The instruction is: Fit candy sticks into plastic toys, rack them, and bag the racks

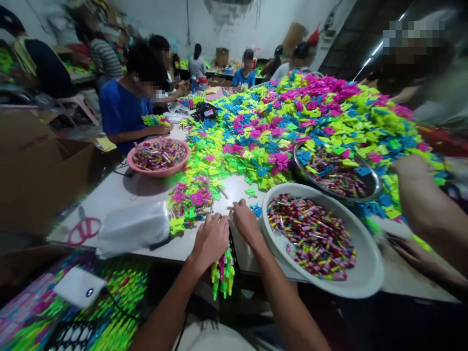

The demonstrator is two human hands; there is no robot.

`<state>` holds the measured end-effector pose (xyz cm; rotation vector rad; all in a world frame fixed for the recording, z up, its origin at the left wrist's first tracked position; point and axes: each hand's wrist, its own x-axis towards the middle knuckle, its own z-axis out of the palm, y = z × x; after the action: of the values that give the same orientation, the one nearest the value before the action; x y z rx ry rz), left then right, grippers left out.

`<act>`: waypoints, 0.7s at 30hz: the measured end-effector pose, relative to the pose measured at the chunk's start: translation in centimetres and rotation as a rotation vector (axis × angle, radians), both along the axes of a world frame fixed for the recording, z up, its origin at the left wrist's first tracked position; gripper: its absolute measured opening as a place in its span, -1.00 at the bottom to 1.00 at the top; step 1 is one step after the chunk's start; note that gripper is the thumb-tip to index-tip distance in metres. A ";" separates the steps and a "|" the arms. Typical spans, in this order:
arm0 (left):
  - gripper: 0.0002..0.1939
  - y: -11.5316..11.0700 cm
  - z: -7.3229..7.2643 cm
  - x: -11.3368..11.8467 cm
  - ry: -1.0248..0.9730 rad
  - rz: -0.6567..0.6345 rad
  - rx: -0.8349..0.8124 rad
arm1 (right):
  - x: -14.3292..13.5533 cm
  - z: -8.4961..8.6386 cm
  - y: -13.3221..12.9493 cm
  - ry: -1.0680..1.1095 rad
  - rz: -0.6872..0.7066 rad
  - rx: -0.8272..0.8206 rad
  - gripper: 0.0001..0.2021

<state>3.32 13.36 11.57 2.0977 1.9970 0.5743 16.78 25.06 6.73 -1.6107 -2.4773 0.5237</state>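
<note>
At the table's near edge my left hand (212, 236) is closed, and a bunch of green, yellow and pink plastic pieces (223, 274) hangs just below it, over the edge. Its fingers hide the top of that bunch. Close beside it, my right hand (245, 222) is pinched on a small wrapped candy tube (230, 207), whose end sticks out to the left. A few blue plastic pieces (256, 210) lie right of that hand. To the left is a small heap of pink and green pieces mixed with candy tubes (193, 197).
A white basin (376, 265), a steel bowl (376, 183) and a pink bowl (157, 169) hold candy tubes. A big heap of plastic pieces (278, 126) covers the table's middle. Clear bags (133, 226) and scissors (85, 231) lie left. A co-worker's arm (420, 195) reaches in from the right.
</note>
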 end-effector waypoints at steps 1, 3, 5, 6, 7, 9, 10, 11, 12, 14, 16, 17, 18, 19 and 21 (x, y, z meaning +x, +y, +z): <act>-0.68 0.2 -0.1 0.0 0.006 0.004 0.002 | -0.5 0.1 0.7 -0.029 -0.044 0.007 -0.69; -0.69 0.8 -0.1 -0.1 0.018 0.004 0.008 | -1.6 0.4 1.4 -0.052 -0.083 0.008 -0.66; -0.69 1.5 -0.1 -0.5 0.028 -0.007 0.017 | -2.1 0.7 1.6 -0.036 -0.088 0.016 -0.68; -0.69 1.8 -0.1 -0.7 0.032 -0.014 0.021 | -2.0 0.8 1.5 -0.019 -0.090 0.029 -0.70; -0.69 2.1 0.0 -0.9 0.033 -0.022 0.024 | -1.7 0.9 1.2 0.004 -0.093 0.044 -0.73; -0.69 2.5 0.1 -1.3 0.032 -0.035 0.024 | -0.4 0.6 0.3 0.061 -0.103 0.075 -0.78; -0.69 2.6 0.1 -1.5 0.030 -0.039 0.021 | 0.4 0.2 -0.4 0.091 -0.108 0.086 -0.80; -0.68 2.7 0.1 -1.6 0.026 -0.040 0.017 | 1.3 -0.3 -1.2 0.119 -0.113 0.091 -0.81; -0.68 2.7 0.1 -1.6 0.021 -0.040 0.014 | 2.1 -1.0 -2.1 0.144 -0.116 0.091 -0.82; -0.68 2.8 0.0 -1.6 0.012 -0.040 0.012 | 3.5 -2.5 -4.3 0.176 -0.123 0.086 -0.83; -0.67 2.9 0.1 -1.4 0.010 -0.048 0.025 | 4.7 -4.1 -6.5 0.189 -0.145 0.101 -0.84; -0.67 2.9 0.3 -1.3 0.008 -0.049 0.047 | 5.1 -4.8 -7.4 0.191 -0.168 0.124 -0.82; -0.68 3.0 0.7 -1.2 -0.001 -0.044 0.082 | 5.5 -5.3 -8.1 0.191 -0.201 0.158 -0.81; -0.67 3.0 1.2 -1.2 -0.019 -0.029 0.133 | 5.9 -5.8 -8.6 0.191 -0.239 0.199 -0.82; -0.68 2.6 2.7 -1.5 -0.164 -0.001 0.308 | 6.5 -6.4 -9.1 0.205 -0.287 0.278 -0.87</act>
<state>1.82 15.99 14.24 2.1316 1.9160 1.0776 23.27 15.92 0.30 -1.6652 -2.0234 0.2745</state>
